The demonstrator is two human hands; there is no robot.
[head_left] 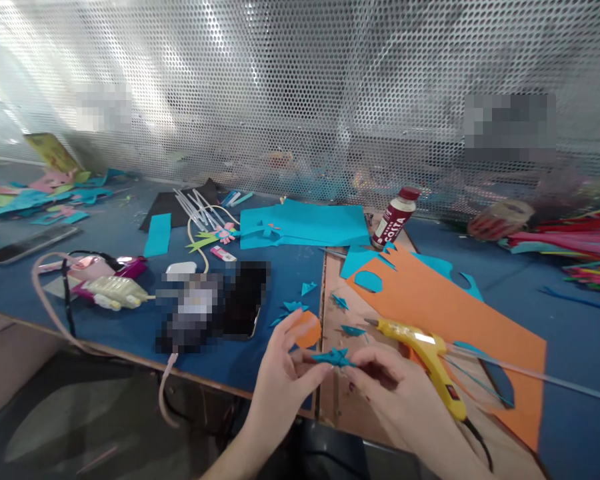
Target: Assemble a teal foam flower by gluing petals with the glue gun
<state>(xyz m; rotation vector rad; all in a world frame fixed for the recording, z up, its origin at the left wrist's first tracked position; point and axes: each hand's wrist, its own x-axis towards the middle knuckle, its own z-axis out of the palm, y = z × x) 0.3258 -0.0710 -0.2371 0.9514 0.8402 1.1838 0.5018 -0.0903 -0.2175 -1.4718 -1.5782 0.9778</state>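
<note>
A perforated metal screen (300,87) backs the counter (286,272); near its front edge, the left hand (283,372) and right hand (404,395), thumbs and fingers nearly closed, pinch opposite ends of the folded blue paper piece (336,357); likely light, crisp and easily crushed, it suits a gentle grip at its tips.

"How's that left hand (280,373) held?"

"Fingers (283,337) bent, thumb (313,381) stretched inward, in a light pinch."

"And the right hand (407,393)?"

"Facing it, fingertips near the other's, its back turned upward, thumb and forefinger drawn together. Both forearms (235,447) slant inward, bare at the wrists (261,413)."
</note>
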